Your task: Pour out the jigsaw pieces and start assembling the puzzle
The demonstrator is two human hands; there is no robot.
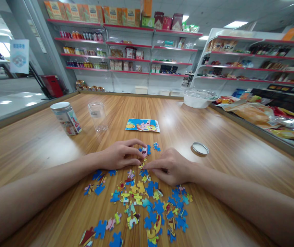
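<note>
My left hand (121,154) rests on the table with curved fingers, its fingertips on either side of some joined puzzle pieces (144,151) that show a pink face on blue. From the right, my right hand (172,166) reaches in, index finger extended and the others curled, its tip at a small yellow puzzle piece (141,165) just below them. The fingers partly hide these pieces. Nearer to me lie many loose pieces in blue, yellow and pink, among them a blue puzzle piece (159,207). A small blue cluster of pieces (156,146) sits just above my right hand.
Beyond my hands lies a cartoon picture card (143,126). A labelled jar with a lid (66,118) and a clear open jar (98,118) stand left; a round lid (200,149) lies right. A white basket (198,99) and packaged snacks (255,113) are at the back right.
</note>
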